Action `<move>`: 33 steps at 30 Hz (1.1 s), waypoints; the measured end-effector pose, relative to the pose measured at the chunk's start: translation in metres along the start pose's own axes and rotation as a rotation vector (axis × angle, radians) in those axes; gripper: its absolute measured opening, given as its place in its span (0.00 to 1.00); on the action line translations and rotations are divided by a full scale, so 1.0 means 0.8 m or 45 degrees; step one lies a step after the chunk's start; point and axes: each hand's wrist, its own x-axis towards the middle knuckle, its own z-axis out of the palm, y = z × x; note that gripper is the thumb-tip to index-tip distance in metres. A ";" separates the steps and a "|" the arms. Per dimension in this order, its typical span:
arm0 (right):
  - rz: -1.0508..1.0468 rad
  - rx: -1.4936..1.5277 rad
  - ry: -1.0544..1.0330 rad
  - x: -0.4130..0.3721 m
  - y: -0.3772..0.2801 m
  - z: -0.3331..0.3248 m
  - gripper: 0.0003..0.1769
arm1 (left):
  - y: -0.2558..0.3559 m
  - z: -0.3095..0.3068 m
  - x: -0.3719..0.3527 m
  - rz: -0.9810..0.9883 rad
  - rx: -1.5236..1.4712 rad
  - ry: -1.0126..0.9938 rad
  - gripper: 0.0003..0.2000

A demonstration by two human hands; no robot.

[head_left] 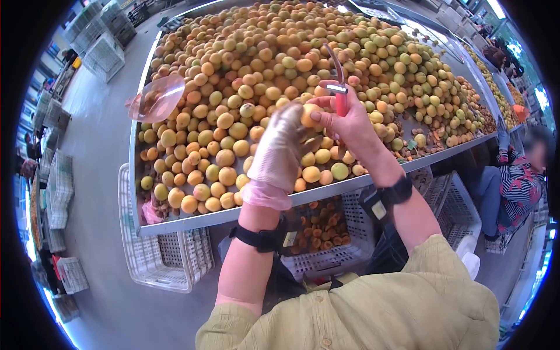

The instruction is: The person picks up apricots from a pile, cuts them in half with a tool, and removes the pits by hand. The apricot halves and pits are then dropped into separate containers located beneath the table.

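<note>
Gloved left hand [282, 146] gripping one apricot [308, 115]; right hand [350, 119] clenched on red-handled knife [340, 87]. Table [233, 213] heaped to near edge; crate [326, 256] below part-filled: seemingly much left undone.

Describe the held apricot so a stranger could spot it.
Start at the metal table heaped with yellow apricots. Above its near edge, a gloved left hand meets a bare right hand gripping a red-handled knife. The round orange apricot is pinched between them, the only one off the pile.
</note>
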 end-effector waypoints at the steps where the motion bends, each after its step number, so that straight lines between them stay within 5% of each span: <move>1: -0.097 0.003 0.013 -0.005 0.001 0.000 0.32 | -0.007 0.006 -0.002 -0.008 0.036 -0.184 0.23; 8: -0.188 0.005 0.219 -0.043 -0.012 -0.026 0.21 | -0.024 0.022 0.004 0.136 -0.174 -0.217 0.24; 12: -0.112 -0.053 0.081 -0.057 0.038 -0.058 0.17 | -0.028 0.033 0.011 0.179 0.026 -0.112 0.24; 15: -0.093 -0.193 -0.011 -0.063 0.029 -0.071 0.17 | -0.033 0.033 0.019 0.323 0.343 -0.044 0.26; 18: 0.038 -0.235 -0.114 -0.065 0.002 -0.089 0.19 | -0.032 0.035 0.025 0.298 0.236 -0.136 0.25; 24: -0.174 -0.395 -0.021 -0.070 0.014 -0.107 0.21 | -0.043 0.045 0.023 0.318 0.399 -0.082 0.24; 28: -0.103 -0.453 -0.064 -0.071 0.022 -0.116 0.23 | -0.050 0.034 0.033 0.242 0.012 -0.214 0.22; 33: 0.025 -0.247 -0.027 -0.074 0.014 -0.104 0.23 | -0.063 0.040 0.037 0.263 0.000 -0.148 0.23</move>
